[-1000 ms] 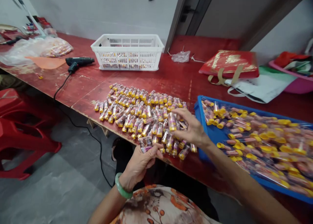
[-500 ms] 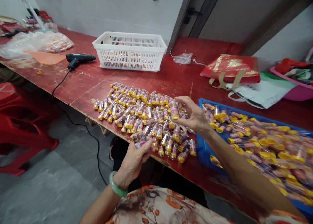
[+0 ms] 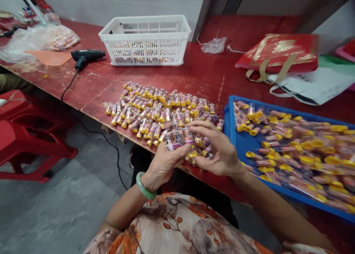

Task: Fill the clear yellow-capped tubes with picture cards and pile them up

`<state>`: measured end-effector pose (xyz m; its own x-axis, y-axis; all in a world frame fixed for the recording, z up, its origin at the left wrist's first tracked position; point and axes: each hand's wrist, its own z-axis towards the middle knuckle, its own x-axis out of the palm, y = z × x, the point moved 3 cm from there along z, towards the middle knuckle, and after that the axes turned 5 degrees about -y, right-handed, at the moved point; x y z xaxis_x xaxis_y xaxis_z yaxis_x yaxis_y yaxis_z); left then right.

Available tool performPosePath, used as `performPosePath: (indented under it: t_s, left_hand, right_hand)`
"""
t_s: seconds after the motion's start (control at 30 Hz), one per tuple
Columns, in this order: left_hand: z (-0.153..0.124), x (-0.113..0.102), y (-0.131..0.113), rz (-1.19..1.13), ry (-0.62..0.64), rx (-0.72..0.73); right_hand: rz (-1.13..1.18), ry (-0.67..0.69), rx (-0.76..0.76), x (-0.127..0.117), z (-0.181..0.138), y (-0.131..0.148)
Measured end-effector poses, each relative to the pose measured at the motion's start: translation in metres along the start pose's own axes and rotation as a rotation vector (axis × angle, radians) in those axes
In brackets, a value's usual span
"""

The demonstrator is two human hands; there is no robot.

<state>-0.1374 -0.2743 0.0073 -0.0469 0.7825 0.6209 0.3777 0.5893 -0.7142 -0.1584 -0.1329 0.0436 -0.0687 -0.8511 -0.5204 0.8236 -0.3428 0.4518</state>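
The left hand (image 3: 164,163) pinches a small picture packet (image 3: 173,139) — the right hand (image 3: 219,152) holds a little yellow-ended tube (image 3: 189,137) between thumb and fingers. Both are side by side over the tube pile (image 3: 151,111).

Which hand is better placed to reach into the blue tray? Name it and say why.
Probably the right hand: it is nearer the blue tray, with no other hand between. The left hand is farther off, holding a printed piece. The right would likely need to release its yellow-ended tube.
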Motion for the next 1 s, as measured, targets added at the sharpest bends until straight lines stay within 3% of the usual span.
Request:
performPosePath:
  t_s: [0.37,0.67,0.83,1.0]
  left_hand:
    - [-0.003,0.000,0.012,0.014,-0.022,-0.012]
    - [-0.004,-0.013,0.023,-0.004,-0.030,-0.047]
    - [-0.005,-0.024,0.027,0.104,-0.050,-0.082]
    - [-0.004,-0.028,0.030,0.188,0.100,-0.004]
  right_hand:
    - [-0.238,-0.092,-0.038,0.002,-0.019,0.010]
    - [-0.185,-0.075,0.009,0.010,-0.039,0.010]
    - [0.075,0.036,0.325,0.003,-0.045,0.000]
    - [0.216,0.027,0.713,0.006,-0.045,-0.016]
